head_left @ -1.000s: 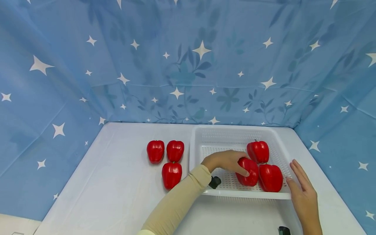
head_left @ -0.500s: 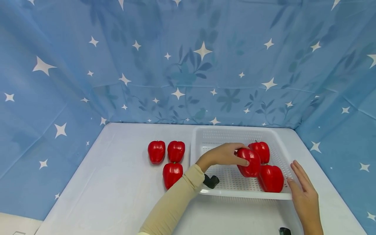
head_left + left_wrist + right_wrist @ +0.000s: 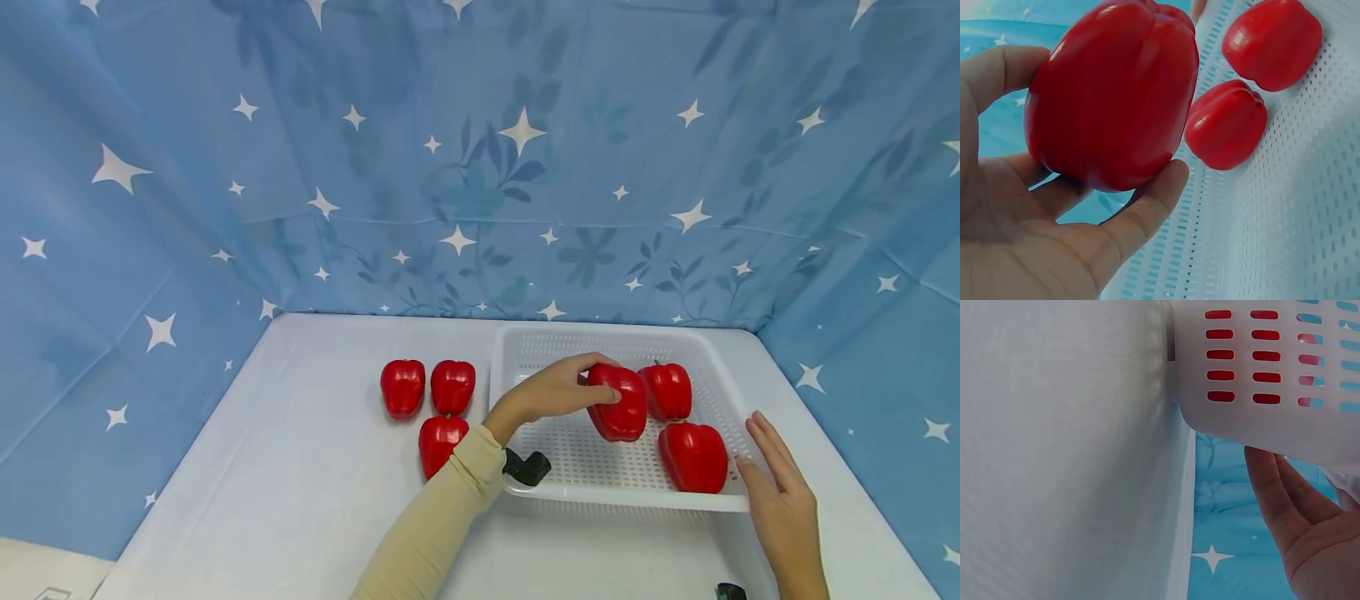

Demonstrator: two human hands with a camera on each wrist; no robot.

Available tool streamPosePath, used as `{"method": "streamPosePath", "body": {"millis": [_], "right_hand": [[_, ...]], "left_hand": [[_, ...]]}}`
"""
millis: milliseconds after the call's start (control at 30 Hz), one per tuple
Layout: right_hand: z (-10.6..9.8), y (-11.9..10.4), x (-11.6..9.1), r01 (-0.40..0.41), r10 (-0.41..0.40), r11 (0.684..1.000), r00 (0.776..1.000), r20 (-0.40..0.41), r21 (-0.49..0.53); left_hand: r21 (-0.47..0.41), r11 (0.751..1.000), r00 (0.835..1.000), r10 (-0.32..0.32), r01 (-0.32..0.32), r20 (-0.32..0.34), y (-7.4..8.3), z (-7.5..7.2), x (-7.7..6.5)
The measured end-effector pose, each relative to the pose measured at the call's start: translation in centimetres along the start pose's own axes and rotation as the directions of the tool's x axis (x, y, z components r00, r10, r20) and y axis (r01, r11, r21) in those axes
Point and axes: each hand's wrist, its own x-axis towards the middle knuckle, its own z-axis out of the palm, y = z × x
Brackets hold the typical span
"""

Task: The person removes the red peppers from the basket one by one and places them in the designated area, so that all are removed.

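My left hand (image 3: 546, 392) grips a glossy red bell pepper (image 3: 622, 407) and holds it raised over the white perforated basket (image 3: 600, 497). In the left wrist view, the fingers and thumb curl round that bell pepper (image 3: 1110, 100). Two more red bell peppers lie in the right part of the basket, a back one (image 3: 667, 392) and a front one (image 3: 693, 458). My right hand (image 3: 783, 508) rests against the basket's front right corner, its fingers fairly straight. Seen from the right wrist, the right hand's fingers (image 3: 1275, 494) reach up to the basket's lower rim.
Left of the basket, three red bell peppers sit on the white table (image 3: 315, 467): one at back left (image 3: 402, 388), one beside it (image 3: 453, 387), and a front one (image 3: 441, 442) partly behind my left sleeve. A blue starry curtain (image 3: 480, 167) surrounds the table.
My left hand has lifted the bell pepper from the basket floor, raising it and shifting it slightly left, away from the other two. The right hand stays at the basket corner.
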Motion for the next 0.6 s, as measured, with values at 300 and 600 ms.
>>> {"method": "streamPosePath", "body": {"millis": [300, 600], "right_hand": [[-0.1, 0.0, 0.0, 0.002, -0.002, 1.0, 1.0, 0.011, -0.005], [-0.1, 0.1, 0.0, 0.014, -0.014, 1.0, 1.0, 0.001, -0.01]], "left_hand": [[0.001, 1.0, 0.998, 0.019, -0.019, -0.059, 0.2, -0.8, -1.1], [-0.007, 0.999, 0.994, 0.044, -0.045, -0.101, -0.1, -1.6, -2.4]]}}
